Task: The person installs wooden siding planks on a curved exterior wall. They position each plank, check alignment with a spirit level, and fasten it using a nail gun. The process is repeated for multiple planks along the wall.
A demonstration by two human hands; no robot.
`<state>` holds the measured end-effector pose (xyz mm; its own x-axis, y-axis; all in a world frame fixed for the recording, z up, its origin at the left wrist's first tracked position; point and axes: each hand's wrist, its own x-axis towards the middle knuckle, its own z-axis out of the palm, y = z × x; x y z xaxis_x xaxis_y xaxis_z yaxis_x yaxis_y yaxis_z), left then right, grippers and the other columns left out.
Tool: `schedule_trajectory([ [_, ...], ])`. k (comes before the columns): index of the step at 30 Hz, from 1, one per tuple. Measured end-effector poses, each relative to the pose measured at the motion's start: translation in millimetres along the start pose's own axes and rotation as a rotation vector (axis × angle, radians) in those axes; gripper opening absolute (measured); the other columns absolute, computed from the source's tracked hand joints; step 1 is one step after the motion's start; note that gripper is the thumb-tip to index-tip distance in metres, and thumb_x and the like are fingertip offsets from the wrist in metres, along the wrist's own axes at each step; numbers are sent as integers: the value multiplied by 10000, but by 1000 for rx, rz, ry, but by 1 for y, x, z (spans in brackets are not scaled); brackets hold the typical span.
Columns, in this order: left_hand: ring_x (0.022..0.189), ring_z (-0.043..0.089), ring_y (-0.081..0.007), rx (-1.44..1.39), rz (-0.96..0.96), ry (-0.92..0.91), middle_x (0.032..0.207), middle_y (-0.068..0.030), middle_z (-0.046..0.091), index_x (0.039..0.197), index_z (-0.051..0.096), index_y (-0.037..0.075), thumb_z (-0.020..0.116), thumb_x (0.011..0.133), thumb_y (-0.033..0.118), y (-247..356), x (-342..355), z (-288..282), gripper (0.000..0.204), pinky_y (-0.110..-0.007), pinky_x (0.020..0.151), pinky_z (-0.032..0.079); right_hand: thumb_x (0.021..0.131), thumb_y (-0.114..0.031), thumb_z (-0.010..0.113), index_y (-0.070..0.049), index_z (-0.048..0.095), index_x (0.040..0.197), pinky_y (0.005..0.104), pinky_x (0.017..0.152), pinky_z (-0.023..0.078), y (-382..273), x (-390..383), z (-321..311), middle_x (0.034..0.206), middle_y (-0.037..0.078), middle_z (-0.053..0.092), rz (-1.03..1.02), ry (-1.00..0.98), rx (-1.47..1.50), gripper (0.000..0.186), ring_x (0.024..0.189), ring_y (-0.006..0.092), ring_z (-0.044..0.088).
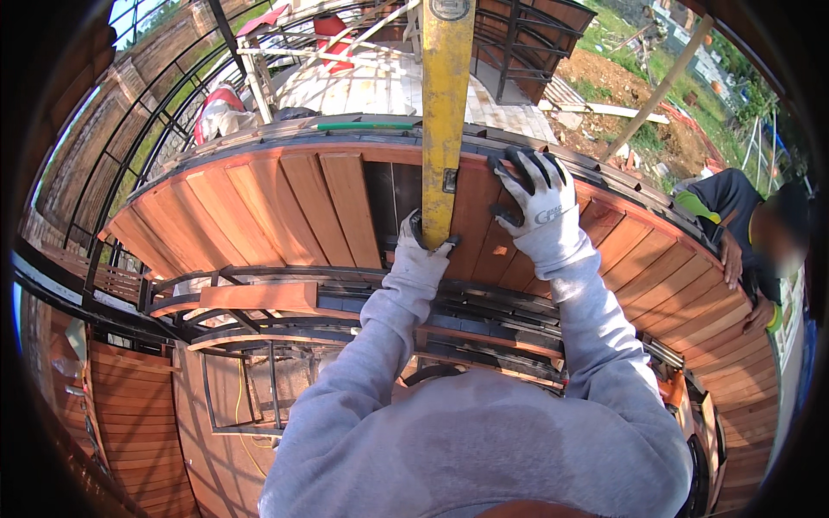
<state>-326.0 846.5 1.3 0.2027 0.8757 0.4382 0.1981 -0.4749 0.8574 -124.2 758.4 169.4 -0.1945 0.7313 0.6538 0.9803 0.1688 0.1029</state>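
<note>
Just right of the dark gap (395, 203), a gloved left hand (420, 252) grasps a yellow level (445, 104) by its near end, apparently to steady it; farther right of the gap, the right hand (540, 192), splayed and gripping nothing, touches planks (476, 207), seemingly for support.

Dark lettering (550, 214) on white glove (537, 186), right of centre; round emblem (450, 9) on yellow bar (445, 95), top centre.

Spirit level (445, 104) in the left hand (414, 246) over the deck's (242, 203) middle, right hand (544, 192) on boards (518, 259) just rightward, single board (259, 297) on rails (345, 304) before the near-left edge, co-worker (738, 194) at the right edge
</note>
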Motion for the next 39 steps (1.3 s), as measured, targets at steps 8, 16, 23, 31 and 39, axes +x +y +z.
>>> schedule_trajectory([
  [8, 1430, 360, -347, 407, -59, -55, 1501, -219, 406, 1527, 277, 15, 915, 669, 417, -33, -38, 1, 1142, -516, 1217, 236, 720, -310, 811, -266, 566, 1431, 506, 1157, 353, -3, -2, 0, 1442, 64, 524, -8, 29, -42, 753, 1333, 312, 471],
  [16, 1443, 378, -321, 564, -219, -257, 1508, -172, 439, 1536, 289, 46, 900, 675, 438, -48, -41, 5, 1127, -491, 1251, 165, 715, -296, 820, -284, 540, 1451, 509, 1142, 365, -1, -2, 2, 1457, 65, 504, -29, 29, -38, 788, 1337, 316, 465],
  [23, 1391, 443, -329, 528, -145, -199, 1443, -169, 509, 1451, 451, 63, 875, 733, 411, -30, -42, 3, 903, -509, 1240, 195, 701, -354, 836, -304, 539, 1453, 502, 1150, 352, 3, -5, 11, 1453, 45, 513, -17, 37, -68, 809, 1347, 294, 454],
  [31, 1383, 452, -319, 524, -128, -197, 1417, -143, 542, 1414, 508, 78, 859, 758, 439, -39, -43, 8, 827, -497, 1231, 211, 712, -392, 850, -263, 542, 1447, 495, 1147, 343, 5, -5, 11, 1445, 62, 537, -25, 40, -62, 807, 1347, 308, 472],
  [39, 1377, 455, -323, 532, -145, -189, 1408, -147, 546, 1410, 505, 76, 866, 755, 377, -32, -42, 6, 807, -483, 1233, 212, 722, -174, 736, -14, 485, 1444, 498, 1106, 402, 5, -3, 4, 1358, 190, 576, 33, 113, 195, 781, 1257, 375, 533],
])
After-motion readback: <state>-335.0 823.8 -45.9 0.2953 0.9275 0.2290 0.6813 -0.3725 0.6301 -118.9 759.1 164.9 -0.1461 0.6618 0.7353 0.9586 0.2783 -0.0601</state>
